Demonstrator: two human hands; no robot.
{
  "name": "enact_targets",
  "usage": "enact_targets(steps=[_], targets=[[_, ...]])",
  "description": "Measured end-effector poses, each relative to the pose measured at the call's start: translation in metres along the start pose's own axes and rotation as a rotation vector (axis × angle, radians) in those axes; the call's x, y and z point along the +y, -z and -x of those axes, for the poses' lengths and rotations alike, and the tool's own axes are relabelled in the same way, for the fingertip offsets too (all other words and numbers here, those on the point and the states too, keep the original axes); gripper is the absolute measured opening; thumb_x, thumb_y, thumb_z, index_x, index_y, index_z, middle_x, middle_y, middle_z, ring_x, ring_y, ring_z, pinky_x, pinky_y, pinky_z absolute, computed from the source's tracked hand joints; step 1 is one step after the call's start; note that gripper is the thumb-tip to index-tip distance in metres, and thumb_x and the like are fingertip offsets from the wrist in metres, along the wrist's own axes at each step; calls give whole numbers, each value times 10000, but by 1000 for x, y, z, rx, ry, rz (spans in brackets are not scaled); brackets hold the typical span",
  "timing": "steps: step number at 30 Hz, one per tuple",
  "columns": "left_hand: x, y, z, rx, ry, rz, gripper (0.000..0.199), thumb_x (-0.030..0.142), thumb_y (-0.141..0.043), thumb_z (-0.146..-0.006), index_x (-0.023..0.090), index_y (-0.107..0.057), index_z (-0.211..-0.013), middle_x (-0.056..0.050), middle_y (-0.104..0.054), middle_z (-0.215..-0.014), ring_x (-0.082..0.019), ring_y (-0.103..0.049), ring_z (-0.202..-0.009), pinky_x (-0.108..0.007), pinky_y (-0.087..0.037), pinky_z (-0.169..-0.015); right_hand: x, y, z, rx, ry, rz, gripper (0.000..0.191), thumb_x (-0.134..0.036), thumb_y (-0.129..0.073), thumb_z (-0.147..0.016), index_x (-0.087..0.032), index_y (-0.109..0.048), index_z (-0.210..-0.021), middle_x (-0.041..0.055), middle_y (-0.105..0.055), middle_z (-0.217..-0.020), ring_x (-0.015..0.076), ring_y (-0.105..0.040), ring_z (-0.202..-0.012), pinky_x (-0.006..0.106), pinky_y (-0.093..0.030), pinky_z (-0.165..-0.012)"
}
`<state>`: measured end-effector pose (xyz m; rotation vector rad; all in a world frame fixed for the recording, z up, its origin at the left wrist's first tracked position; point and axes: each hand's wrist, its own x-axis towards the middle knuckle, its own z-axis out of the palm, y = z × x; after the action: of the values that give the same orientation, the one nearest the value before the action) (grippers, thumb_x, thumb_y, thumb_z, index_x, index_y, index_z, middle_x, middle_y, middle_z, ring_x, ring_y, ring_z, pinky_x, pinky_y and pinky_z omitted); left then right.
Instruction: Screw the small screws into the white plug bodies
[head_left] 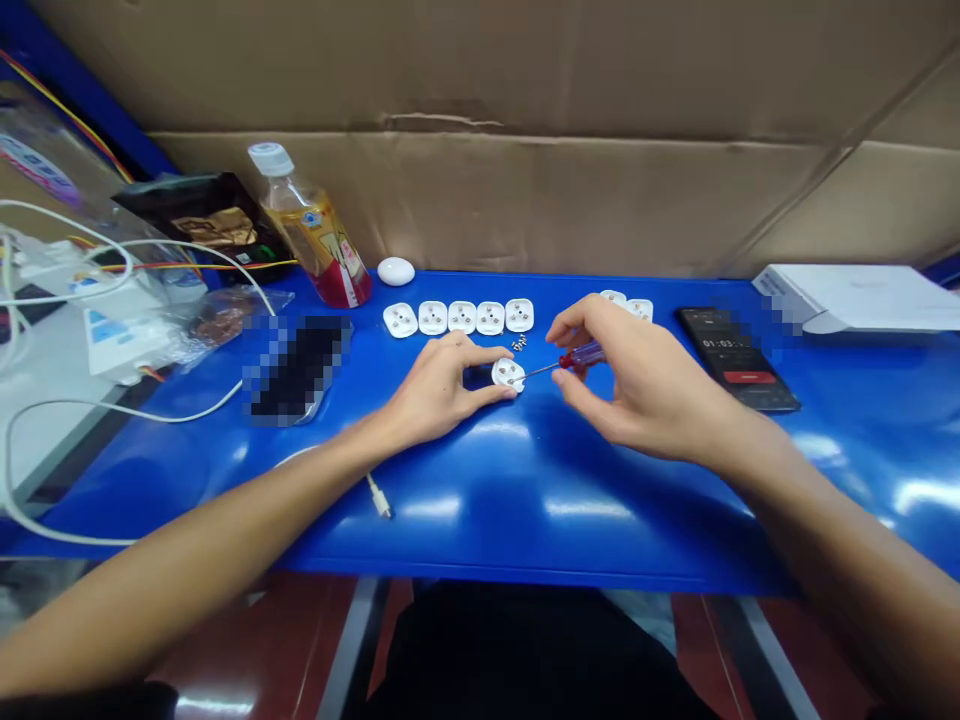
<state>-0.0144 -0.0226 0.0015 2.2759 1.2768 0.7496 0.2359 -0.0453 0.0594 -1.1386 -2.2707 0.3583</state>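
While my left hand (439, 392) pinches the white plastic piece (503, 373) at its edge over the surface (480, 515), my right hand (649, 392) holds the screwdriver (589, 354) by its handle, thumb and forefinger loosely curled. The white plastic piece lies left of my right hand, with my left hand the nearer, in contact. The screwdriver's long axis runs leftward and slightly toward me, its tip apparently touching the piece, small screws (520, 343) just beyond.

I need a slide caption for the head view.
The left hand holds a white part while the right hand holds a screwdriver to it.
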Motion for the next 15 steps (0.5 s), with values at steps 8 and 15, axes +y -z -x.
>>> enact_targets(steps=[8,15], targets=[[-1,-1,-2,-14,34,11,441,508,-880,-874,327,-842,-1275,-42,-728,-922,-245,-671,-908,-358,-486,-818,11,12,-1,-150,108,-19,148,-180,-639,-972,-256,-728,-1063,7,-815,-915,216,-772,-818,338,-564,-739],[1,-3,-1,51,41,9,438,482,-931,-818,320,-868,-1220,-40,-691,-880,-231,-632,-835,-376,-498,-825,3,-7,3,1,-209,-347,125,-357,-667,-1036,-262,-728,-983,23,-823,-848,233,-807,-658,375,-658,-637]])
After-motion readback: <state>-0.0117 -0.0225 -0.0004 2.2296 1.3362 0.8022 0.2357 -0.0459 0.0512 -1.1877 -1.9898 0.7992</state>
